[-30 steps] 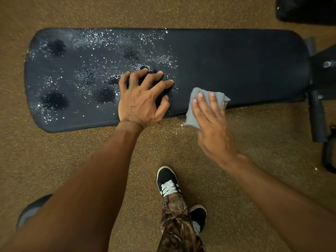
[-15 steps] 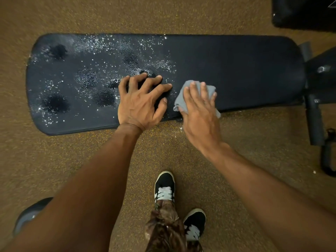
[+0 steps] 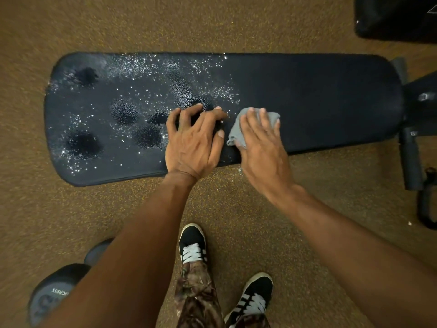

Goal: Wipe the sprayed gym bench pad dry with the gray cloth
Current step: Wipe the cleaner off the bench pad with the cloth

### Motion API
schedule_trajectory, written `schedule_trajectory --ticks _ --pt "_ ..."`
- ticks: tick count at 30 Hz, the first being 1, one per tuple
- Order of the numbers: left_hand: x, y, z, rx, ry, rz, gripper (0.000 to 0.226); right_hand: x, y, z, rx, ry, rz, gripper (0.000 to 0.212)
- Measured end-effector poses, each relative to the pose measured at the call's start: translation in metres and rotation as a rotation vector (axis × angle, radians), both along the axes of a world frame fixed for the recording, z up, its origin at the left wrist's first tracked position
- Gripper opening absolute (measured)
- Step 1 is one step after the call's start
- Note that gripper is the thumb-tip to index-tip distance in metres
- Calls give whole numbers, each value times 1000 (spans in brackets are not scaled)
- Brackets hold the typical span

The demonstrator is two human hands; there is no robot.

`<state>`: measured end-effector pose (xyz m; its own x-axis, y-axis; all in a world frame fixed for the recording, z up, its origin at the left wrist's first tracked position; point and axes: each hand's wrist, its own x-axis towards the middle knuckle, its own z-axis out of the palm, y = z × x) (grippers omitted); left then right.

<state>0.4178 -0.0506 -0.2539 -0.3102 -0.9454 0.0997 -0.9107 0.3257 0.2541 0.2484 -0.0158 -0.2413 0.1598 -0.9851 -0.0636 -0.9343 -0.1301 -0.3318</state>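
The black gym bench pad [image 3: 307,98] lies across the view. Its left half is covered in spray droplets and dark wet patches; its right half looks dry. My left hand [image 3: 192,143] rests on the pad near the middle, fingers spread and slightly bent, holding nothing. Just right of it, my right hand [image 3: 262,143] presses the gray cloth [image 3: 236,130] flat onto the pad with straight fingers. The cloth sits at the right edge of the wet area and is mostly hidden under my fingers.
Brown speckled floor surrounds the bench. The bench's black frame and foam roller [image 3: 411,159] are at the right, a dark object [image 3: 397,17] at the top right. A dumbbell [image 3: 54,292] lies at the bottom left. My feet in black shoes [image 3: 192,242] stand below the hands.
My right hand has carried the cloth from the pad's near edge up onto the pad and leftward, close to my left hand. The left hand has stayed in place.
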Motion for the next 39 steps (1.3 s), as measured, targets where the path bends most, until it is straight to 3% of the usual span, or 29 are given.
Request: schedule_trajectory --ticks 6,10,16,23,28,30,33,36,39 --pt "2 2 -1 -62 204 54 25 -18 31 7 11 146 240 64" --pt "1 1 -2 -72 216 67 30 -39 23 19 -50 326 -9 57" --pt "4 -3 -1 -9 147 9 34 2 -7 18 -68 104 -237 52" --pt "10 -1 10 69 -29 -31 36 20 6 22 34 127 -274 54" --pt "20 -8 5 42 -74 -95 38 23 -51 45 33 -282 -764 42" --pt "20 -6 4 35 -75 -86 39 13 -82 54 4 -346 -845 45" --pt "16 -4 3 25 -55 -78 39 2 -119 60 -6 -325 -738 43" --pt "17 -4 1 -2 -37 -74 39 8 -142 50 30 -118 -463 42" --pt "16 -4 -1 -12 -27 -62 40 21 -153 29 -23 2 -326 47"
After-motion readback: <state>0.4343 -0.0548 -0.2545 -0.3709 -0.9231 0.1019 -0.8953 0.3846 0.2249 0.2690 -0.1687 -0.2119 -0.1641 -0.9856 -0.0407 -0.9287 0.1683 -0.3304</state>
